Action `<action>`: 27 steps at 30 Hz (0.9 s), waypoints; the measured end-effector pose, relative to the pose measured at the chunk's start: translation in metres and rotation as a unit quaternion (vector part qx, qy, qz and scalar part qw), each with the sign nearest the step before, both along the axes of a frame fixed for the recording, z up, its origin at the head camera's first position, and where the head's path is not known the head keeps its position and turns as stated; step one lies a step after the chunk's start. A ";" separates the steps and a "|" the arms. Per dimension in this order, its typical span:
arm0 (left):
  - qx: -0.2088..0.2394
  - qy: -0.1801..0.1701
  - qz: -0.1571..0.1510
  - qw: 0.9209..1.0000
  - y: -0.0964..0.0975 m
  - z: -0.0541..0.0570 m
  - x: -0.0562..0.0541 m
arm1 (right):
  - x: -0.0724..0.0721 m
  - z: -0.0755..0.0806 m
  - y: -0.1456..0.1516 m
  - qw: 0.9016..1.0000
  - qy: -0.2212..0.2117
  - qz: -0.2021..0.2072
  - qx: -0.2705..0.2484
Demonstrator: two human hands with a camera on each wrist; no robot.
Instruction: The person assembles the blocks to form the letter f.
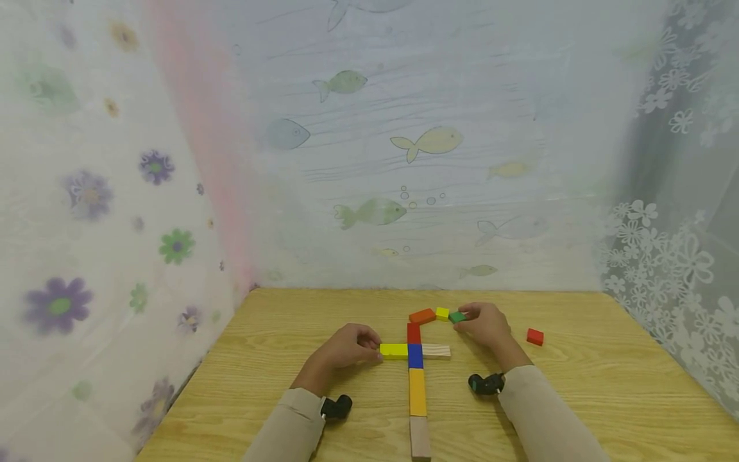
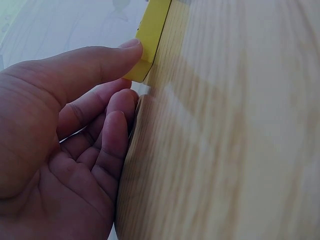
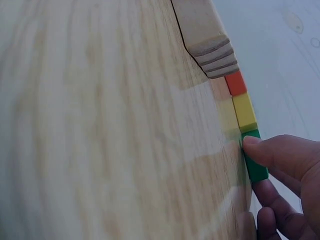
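My left hand [image 1: 348, 351] pinches the outer end of a long yellow block [image 1: 394, 351] lying left of a blue block [image 1: 415, 356]. In the left wrist view the thumb [image 2: 107, 65] lies on that yellow block [image 2: 152, 35]. With thumb and fingers, my right hand [image 1: 484, 324] holds a small green block [image 1: 457, 317] at the end of a curved row. That row runs from a red block [image 1: 414, 333] through an orange-red block [image 1: 423, 316] and a small yellow block [image 1: 442, 314]. The right wrist view shows the green block [image 3: 256, 162] against the yellow one.
Below the blue block, an orange-yellow block [image 1: 417, 392] and a plain wooden block [image 1: 420, 438] form a line toward me. Another wooden block [image 1: 436, 351] lies right of the blue one. A loose red block [image 1: 535, 337] sits apart on the right of the wooden table [image 1: 277, 321].
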State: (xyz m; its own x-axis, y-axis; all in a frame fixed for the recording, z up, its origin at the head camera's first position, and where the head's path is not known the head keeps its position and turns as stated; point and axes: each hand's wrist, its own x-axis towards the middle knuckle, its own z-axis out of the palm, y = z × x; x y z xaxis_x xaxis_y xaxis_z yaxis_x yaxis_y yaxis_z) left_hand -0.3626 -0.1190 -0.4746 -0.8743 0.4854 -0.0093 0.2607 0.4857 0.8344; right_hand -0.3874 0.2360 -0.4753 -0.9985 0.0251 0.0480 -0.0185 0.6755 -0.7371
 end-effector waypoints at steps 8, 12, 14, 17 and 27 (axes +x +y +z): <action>-0.001 -0.001 0.000 1.000 0.000 -0.001 -0.001 | 0.003 0.005 0.001 1.000 -0.004 0.011 -0.011; -0.002 -0.001 -0.001 1.000 0.000 -0.001 -0.001 | 0.004 0.006 0.001 1.000 -0.006 0.012 -0.018; -0.001 -0.002 -0.001 1.000 0.000 0.000 0.000 | 0.003 0.006 0.002 1.000 -0.005 0.009 -0.020; -0.001 -0.003 0.002 1.000 0.000 0.000 0.000 | 0.002 0.006 0.005 1.000 -0.003 0.014 -0.020; -0.003 -0.001 -0.001 1.000 0.000 0.001 0.001 | 0.017 0.019 0.019 0.999 0.023 0.025 -0.021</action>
